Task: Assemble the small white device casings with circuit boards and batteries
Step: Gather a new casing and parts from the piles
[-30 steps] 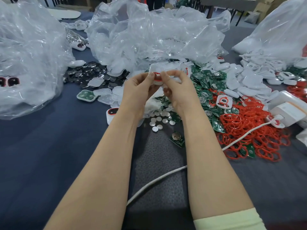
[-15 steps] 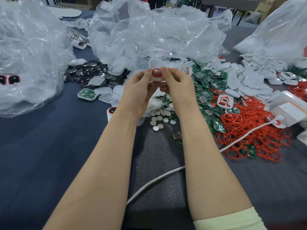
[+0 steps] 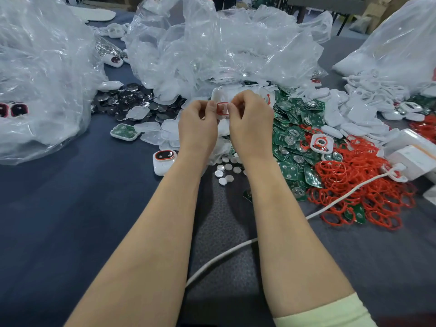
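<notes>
Left grip (image 3: 198, 128), right grip (image 3: 251, 126) on casing (image 3: 218, 96) over blue table (image 3: 59, 197)

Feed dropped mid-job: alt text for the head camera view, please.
The left hand and right hand pinch a small white casing with a red ring on it, held up over a dark blue table. Behind it lie clear plastic bags; to the right are piles of green circuit boards and loose red rings, with coin batteries below the hands.

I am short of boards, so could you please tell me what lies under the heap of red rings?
At the near and left edges, green circuit boards poke out from beneath the red rings. Whatever lies under the middle of the heap is covered.
</notes>
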The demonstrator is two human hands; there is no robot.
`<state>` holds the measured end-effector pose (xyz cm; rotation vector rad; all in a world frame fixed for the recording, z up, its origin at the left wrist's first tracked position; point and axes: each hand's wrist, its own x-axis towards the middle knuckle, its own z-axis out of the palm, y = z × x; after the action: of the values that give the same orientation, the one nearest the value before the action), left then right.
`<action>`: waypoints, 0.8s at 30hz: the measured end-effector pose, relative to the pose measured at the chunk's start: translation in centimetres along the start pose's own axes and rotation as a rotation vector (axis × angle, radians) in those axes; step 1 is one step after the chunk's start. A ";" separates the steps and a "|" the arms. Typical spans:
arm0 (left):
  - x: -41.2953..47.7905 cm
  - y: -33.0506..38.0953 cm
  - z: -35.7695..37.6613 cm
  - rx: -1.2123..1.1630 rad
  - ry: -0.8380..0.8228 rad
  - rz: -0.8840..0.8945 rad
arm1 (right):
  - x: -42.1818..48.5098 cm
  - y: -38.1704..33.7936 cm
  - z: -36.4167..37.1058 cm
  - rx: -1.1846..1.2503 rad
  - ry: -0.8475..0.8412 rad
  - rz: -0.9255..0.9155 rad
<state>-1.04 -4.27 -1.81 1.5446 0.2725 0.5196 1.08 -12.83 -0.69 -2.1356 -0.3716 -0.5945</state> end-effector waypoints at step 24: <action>-0.2 0.5 0.1 -0.180 -0.021 -0.086 | 0.6 0.6 -0.4 0.157 -0.048 0.161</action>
<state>-1.19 -4.50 -1.34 1.3575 0.2672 0.4475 1.73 -13.44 -0.59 -2.0086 -0.2601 -0.4092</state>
